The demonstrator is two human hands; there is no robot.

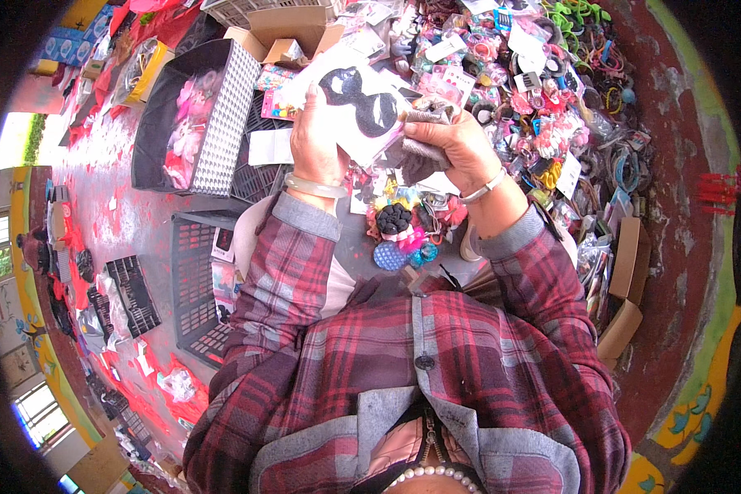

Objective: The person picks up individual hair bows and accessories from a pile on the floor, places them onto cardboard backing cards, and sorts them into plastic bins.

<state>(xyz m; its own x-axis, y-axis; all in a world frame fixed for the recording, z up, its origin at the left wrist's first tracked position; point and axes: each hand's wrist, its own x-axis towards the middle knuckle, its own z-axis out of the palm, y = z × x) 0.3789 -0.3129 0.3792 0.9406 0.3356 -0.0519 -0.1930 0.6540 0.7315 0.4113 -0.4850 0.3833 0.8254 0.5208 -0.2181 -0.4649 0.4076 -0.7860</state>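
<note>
A white card [352, 140] in clear wrapping, with a black bow-shaped piece [375, 113] on it, is held up in front of me. My left hand [317, 140] grips its left edge, thumb upward. At the opposite edge my right hand [461, 148] pinches a crumpled grey-brown cloth [424, 156] against or beside the card; the exact contact is hidden. Below the hands, between my knees, lie colourful hair ties, a black braided-looking piece [393, 217] and a blue dotted round piece [390, 255].
A large heap of packaged hair accessories [543, 115] spreads ahead and right. Left stands a houndstooth-patterned bin [224, 123] with pink fluffy items, near a black plastic crate [191, 309]. Open cardboard boxes stand ahead [292, 29] and right [630, 259]. Red scraps litter the floor.
</note>
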